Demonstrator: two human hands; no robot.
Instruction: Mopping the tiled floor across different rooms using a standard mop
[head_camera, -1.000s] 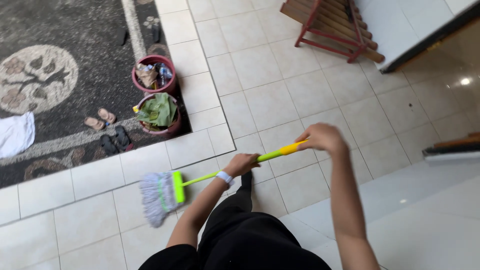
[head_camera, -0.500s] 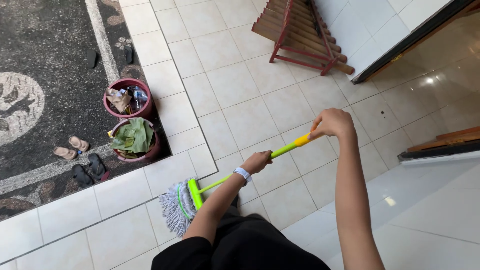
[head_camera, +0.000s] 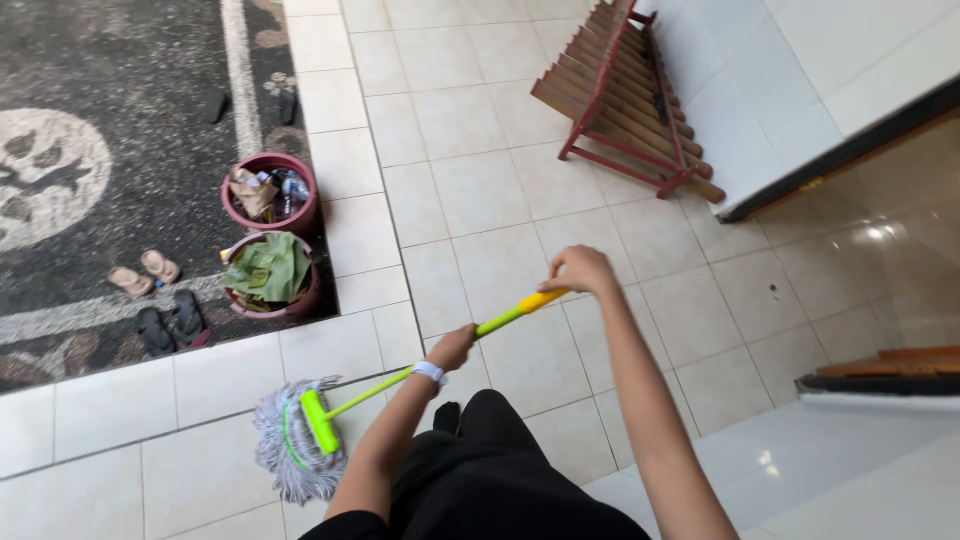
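I hold a mop with a bright green handle (head_camera: 500, 318) in both hands. My right hand (head_camera: 580, 270) grips the yellow top end of the handle. My left hand (head_camera: 452, 348), with a white band at the wrist, grips the handle lower down. The grey string mop head (head_camera: 285, 452) on its green bracket rests on the cream floor tiles (head_camera: 490, 190) at the lower left, in front of my black-clad legs.
Two dark red buckets (head_camera: 270, 190) (head_camera: 268, 276) filled with rubbish and leaves stand at the edge of a dark patterned pebble floor (head_camera: 90, 120). Sandals (head_camera: 140, 272) and dark slippers (head_camera: 165, 325) lie beside them. A red wooden rack (head_camera: 630, 95) leans at the back right. A doorway step (head_camera: 880, 375) is on the right.
The mop head has slid left and slightly toward me across the tiles. Both hands moved left with the handle, and the view shifted a little to the right.
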